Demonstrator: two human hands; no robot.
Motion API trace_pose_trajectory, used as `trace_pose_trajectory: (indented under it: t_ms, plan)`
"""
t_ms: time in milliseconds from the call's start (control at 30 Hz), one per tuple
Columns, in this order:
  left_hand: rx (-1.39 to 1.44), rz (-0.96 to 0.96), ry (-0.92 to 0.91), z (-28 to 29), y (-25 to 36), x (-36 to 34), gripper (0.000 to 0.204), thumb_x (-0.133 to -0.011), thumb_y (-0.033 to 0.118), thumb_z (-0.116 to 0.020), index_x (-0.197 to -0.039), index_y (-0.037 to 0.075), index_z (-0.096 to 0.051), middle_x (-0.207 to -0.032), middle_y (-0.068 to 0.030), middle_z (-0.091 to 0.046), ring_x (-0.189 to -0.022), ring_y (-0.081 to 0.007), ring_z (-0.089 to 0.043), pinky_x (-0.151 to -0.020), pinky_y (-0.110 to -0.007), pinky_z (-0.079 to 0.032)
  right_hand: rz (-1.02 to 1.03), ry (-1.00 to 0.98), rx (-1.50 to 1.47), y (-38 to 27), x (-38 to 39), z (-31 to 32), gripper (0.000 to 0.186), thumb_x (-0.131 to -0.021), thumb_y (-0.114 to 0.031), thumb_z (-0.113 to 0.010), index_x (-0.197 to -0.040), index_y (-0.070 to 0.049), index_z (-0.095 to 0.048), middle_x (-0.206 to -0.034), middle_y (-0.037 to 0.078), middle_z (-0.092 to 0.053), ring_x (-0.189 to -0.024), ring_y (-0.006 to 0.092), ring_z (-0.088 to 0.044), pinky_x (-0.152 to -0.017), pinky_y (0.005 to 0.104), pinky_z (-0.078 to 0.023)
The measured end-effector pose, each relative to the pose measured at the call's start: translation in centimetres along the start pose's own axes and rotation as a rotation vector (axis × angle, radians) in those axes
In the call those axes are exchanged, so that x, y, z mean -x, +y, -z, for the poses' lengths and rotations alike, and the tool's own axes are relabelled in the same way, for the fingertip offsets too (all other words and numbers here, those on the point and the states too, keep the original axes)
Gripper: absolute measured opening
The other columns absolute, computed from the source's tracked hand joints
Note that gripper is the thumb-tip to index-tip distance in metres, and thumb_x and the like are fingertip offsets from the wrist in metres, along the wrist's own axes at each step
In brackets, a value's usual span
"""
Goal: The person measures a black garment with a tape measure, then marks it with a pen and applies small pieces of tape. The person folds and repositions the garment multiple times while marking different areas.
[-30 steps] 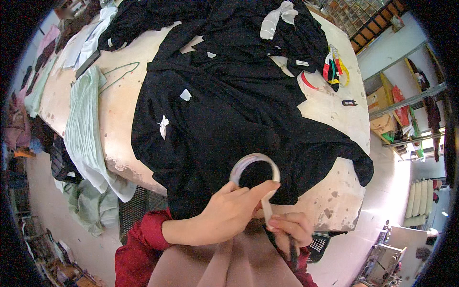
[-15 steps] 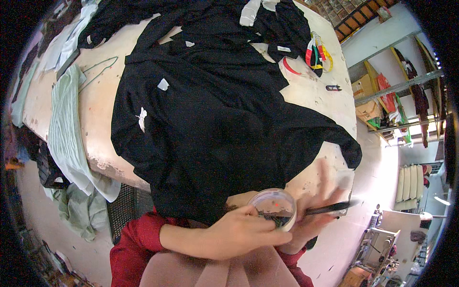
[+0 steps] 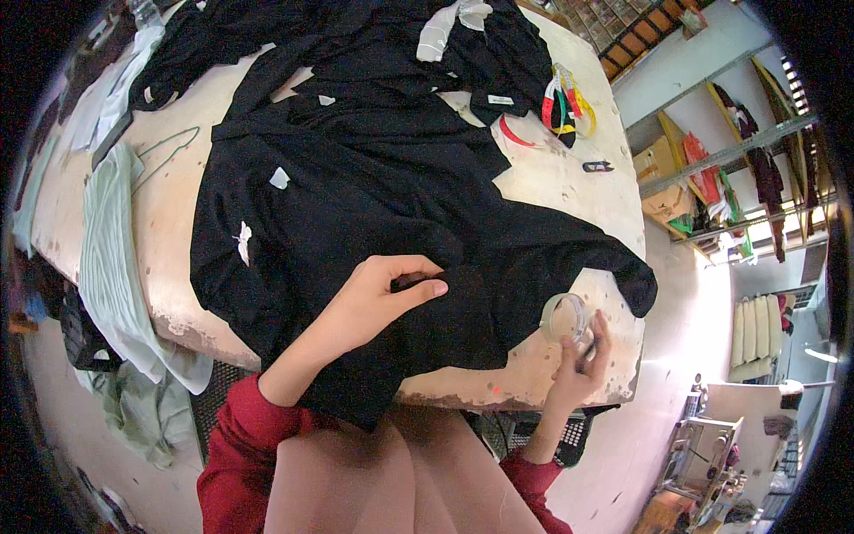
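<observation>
A large black garment (image 3: pixel 382 178) lies spread over a worn beige table (image 3: pixel 551 187). My left hand (image 3: pixel 378 298) rests on its near part, thumb and forefinger pinching a fold of the black cloth. My right hand (image 3: pixel 578 365) is at the table's near right corner, with its fingers around a clear tape roll (image 3: pixel 565 318) that sits at the garment's edge. Small white labels (image 3: pixel 279 178) dot the cloth. Red sleeves cover both my forearms.
A pale green cloth (image 3: pixel 107 258) hangs over the table's left edge. Colourful tapes (image 3: pixel 562 105) and a small dark tool (image 3: pixel 598 166) lie at the far right. More black garments and a white strip (image 3: pixel 445 27) are piled at the back. Shelves (image 3: pixel 712 151) stand at the right.
Both hands were together near my body, holding the clear roll and a dark tool. My left hand has moved up onto the garment; my right hand has taken the roll to the right corner.
</observation>
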State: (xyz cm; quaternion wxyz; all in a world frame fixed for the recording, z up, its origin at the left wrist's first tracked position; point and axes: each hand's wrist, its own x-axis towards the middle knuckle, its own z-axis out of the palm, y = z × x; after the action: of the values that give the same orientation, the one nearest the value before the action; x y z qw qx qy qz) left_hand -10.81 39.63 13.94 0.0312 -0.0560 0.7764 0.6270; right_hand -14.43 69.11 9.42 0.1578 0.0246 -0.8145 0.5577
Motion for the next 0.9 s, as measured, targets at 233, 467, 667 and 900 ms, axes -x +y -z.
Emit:
trace_pose_trajectory:
  t_ms: [233, 467, 667, 900]
  plan:
    - [0.117, -0.055, -0.016, -0.4, 1.5, 1.5, 0.031, -0.092, 0.019, -0.064, -0.108, -0.007, -0.066, -0.095, -0.0119, -0.072, -0.089, -0.0096, -0.062, -0.081, -0.027, -0.049, -0.005, -0.548, -0.472, -9.9, -2.3, -3.5, 0.009, -0.084, -0.003, -0.068, -0.093, -0.002, -0.068, -0.117, 0.011, -0.065, -0.084, 0.0107, -0.06, -0.07, 0.0208, -0.046]
    - [0.164, -0.123, -0.02, -0.7, 1.5, 1.6, 0.025, -0.091, 0.015, -0.065, -0.106, -0.004, -0.068, -0.093, -0.0108, -0.071, -0.088, -0.0119, -0.062, -0.082, -0.03, -0.048, 0.036, -0.625, -0.058, -10.7, -1.5, -7.8, 0.013, -0.087, -0.004, -0.069, -0.099, 0.0, -0.065, -0.104, 0.007, -0.07, -0.084, 0.0078, -0.064, -0.072, 0.021, -0.049]
    - [-0.026, -0.242, 0.083, -1.2, 0.5, 1.2, 0.014, -0.084, 0.017, -0.072, -0.095, 0.007, -0.073, -0.083, -0.0039, -0.068, -0.085, -0.0193, -0.056, -0.083, -0.032, -0.041, 0.241, -0.54, -0.029, -10.0, -0.8, -7.4, 0.022, -0.087, -0.007, -0.07, -0.108, -0.004, -0.068, -0.09, 0.008, -0.068, -0.075, 0.0126, -0.062, -0.065, 0.0261, -0.048]
    - [-0.315, -0.279, 0.205, -1.8, 0.9, 1.9, 0.014, -0.08, 0.021, -0.075, -0.092, 0.013, -0.075, -0.083, 0.0017, -0.068, -0.088, -0.0162, -0.055, -0.085, -0.033, -0.036, -0.078, -0.436, -0.18, -10.4, 0.2, -8.2, 0.022, -0.091, -0.007, -0.065, -0.112, -0.002, -0.066, -0.088, 0.005, -0.066, -0.079, 0.0087, -0.058, -0.072, 0.0229, -0.046]
